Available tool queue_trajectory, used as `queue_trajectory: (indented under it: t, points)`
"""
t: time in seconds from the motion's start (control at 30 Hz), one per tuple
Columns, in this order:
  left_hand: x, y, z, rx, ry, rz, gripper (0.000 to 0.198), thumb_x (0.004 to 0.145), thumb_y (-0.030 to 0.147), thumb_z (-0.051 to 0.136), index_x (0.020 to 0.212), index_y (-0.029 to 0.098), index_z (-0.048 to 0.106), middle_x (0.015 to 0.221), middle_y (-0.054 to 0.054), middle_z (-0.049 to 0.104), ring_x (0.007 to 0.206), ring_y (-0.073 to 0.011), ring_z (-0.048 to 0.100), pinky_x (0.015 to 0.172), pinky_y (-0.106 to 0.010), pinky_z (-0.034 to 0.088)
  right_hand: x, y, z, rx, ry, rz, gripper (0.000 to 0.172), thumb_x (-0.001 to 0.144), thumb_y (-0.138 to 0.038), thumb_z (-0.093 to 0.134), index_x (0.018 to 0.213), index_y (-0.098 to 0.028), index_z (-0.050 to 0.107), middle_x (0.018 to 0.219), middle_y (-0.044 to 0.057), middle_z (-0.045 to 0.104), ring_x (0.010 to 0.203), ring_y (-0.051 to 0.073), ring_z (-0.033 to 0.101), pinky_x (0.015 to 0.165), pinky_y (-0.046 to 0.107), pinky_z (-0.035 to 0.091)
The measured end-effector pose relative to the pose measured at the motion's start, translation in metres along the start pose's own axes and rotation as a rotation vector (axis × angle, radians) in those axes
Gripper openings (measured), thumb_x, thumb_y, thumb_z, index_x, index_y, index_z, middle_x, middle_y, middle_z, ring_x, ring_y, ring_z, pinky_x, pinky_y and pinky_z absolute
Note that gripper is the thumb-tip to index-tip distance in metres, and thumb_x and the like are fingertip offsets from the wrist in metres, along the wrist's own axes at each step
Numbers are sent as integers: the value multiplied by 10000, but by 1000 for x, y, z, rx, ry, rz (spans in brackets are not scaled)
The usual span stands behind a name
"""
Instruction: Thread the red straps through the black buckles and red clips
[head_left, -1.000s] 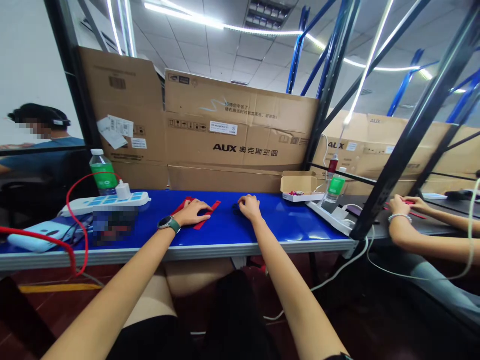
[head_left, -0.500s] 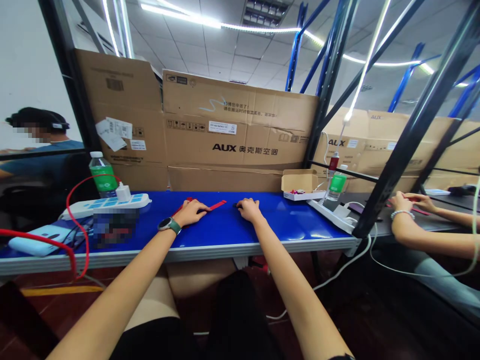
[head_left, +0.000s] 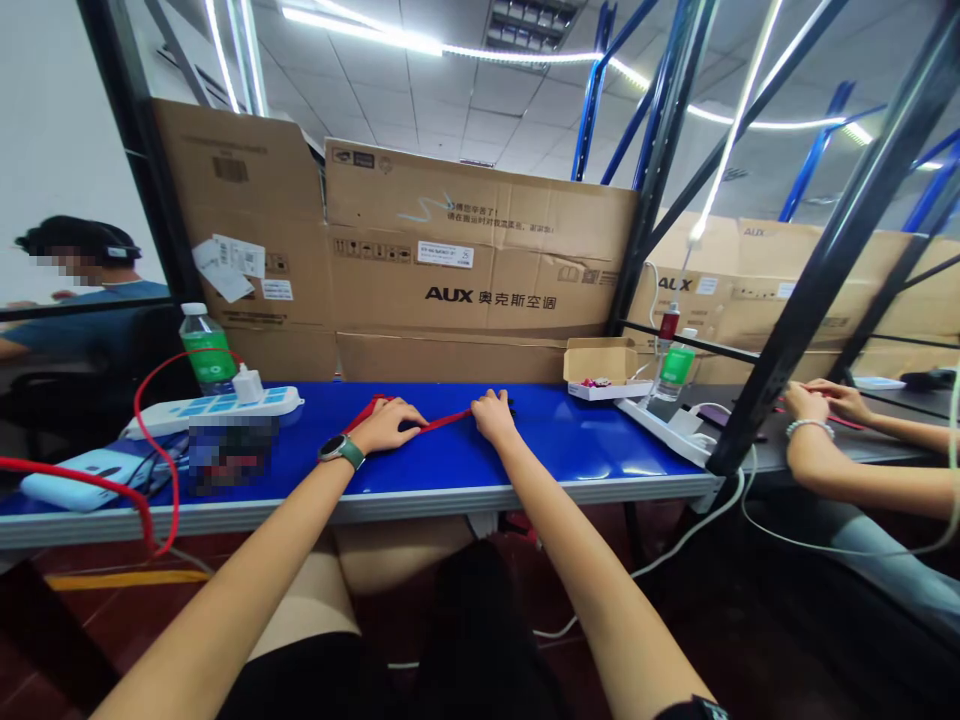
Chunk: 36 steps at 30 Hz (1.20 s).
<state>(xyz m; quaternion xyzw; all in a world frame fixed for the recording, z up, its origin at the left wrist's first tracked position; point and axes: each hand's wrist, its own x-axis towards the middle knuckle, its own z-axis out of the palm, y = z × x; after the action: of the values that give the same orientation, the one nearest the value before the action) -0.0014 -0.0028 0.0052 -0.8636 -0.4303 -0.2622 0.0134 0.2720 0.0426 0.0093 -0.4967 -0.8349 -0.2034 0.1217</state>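
A narrow red strip, perhaps ribbon, runs across the blue tabletop between my two hands. My left hand, with a watch on its wrist, is closed on the strip, and more red material shows behind its knuckles. At the strip's right end, my right hand pinches it with bent fingers. A small dark object shows just beyond the right hand's outer side; its kind cannot be made out, nor whether the hand holds it.
Left of my hands are a power strip, a bottle, a pale blue device and a red cable. An opened small box stands at the back right, near another power strip. A co-worker's hands work beyond the post.
My right hand has moved slightly left and taken the strip's free end, which lay loose before. The strip now stretches between both hands. The dark object shows on the right hand's other side.
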Motion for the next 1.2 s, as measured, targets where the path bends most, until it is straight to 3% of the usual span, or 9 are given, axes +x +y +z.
queue_trajectory:
  t: [0.13, 0.3, 0.43, 0.57, 0.8, 0.9, 1.0, 1.1, 1.2]
  points:
    - [1, 3, 1, -26, -23, 14, 261, 907, 372, 602, 1087, 301, 776, 1122, -43, 756, 1079, -268, 586, 1017, -409, 336, 3, 0, -3, 89, 119, 53, 297, 905, -36, 481, 1078, -124, 706, 1033, 192, 730, 1108, 301, 595, 1016, 468, 353]
    - [4, 9, 3, -96, 11, -4, 307, 887, 420, 655, 1171, 331, 732, 1137, -41, 751, 1098, -281, 599, 1039, -429, 337, 8, -4, -1, 639, 283, -89, 210, 946, -141, 540, 1093, -185, 683, 1071, 90, 748, 1014, 197, 685, 935, 309, 484]
    - [7, 17, 0, -222, 141, -20, 381, 862, 474, 688, 1175, 257, 686, 1113, -70, 741, 1063, -262, 649, 978, -372, 429, 11, -15, 8, 1034, 313, -154, 108, 880, -228, 646, 975, -190, 678, 920, 47, 751, 852, 175, 719, 813, 280, 554]
    - [11, 25, -2, -326, 195, 1, 284, 872, 440, 676, 1034, 209, 705, 1020, -62, 747, 943, -225, 679, 880, -313, 485, 14, -26, 15, 1182, 282, -188, 143, 843, -310, 700, 921, -195, 668, 838, 24, 740, 783, 167, 715, 771, 271, 563]
    - [13, 4, 3, -311, 360, -176, 123, 879, 292, 609, 921, 192, 667, 837, -44, 733, 729, -188, 655, 701, -276, 475, 31, -38, 2, 1023, 221, -151, 209, 958, -363, 595, 1046, -194, 681, 890, 43, 758, 805, 172, 707, 813, 293, 535]
    - [6, -15, -1, -245, 480, -290, 256, 880, 203, 554, 1128, 204, 615, 792, -31, 719, 702, -193, 670, 694, -278, 472, 42, -56, -5, 890, 80, -399, 274, 865, -348, 743, 1089, -195, 714, 1094, 73, 740, 1009, 203, 687, 935, 309, 495]
    - [0, -27, -5, -131, 583, -364, 296, 886, 177, 520, 1166, 219, 607, 804, -37, 711, 758, -208, 685, 733, -286, 477, 47, -81, -3, 784, -64, -601, 312, 813, -319, 810, 1091, -195, 738, 1089, 71, 730, 1031, 210, 672, 948, 301, 478]
    - [-2, -32, -6, -122, 617, -413, 239, 871, 180, 531, 1086, 213, 630, 807, -44, 704, 769, -212, 685, 747, -290, 489, 45, -99, 3, 687, 9, -591, 163, 888, -259, 739, 1014, -156, 738, 1018, 84, 717, 988, 199, 657, 938, 299, 470]
    - [-1, -34, -3, -167, 615, -417, 223, 840, 167, 552, 1043, 212, 632, 801, -41, 696, 763, -207, 684, 747, -286, 500, 39, -99, 6, 577, 70, -604, 169, 955, -252, 649, 1060, -136, 713, 1029, 104, 691, 1005, 199, 629, 943, 308, 461]
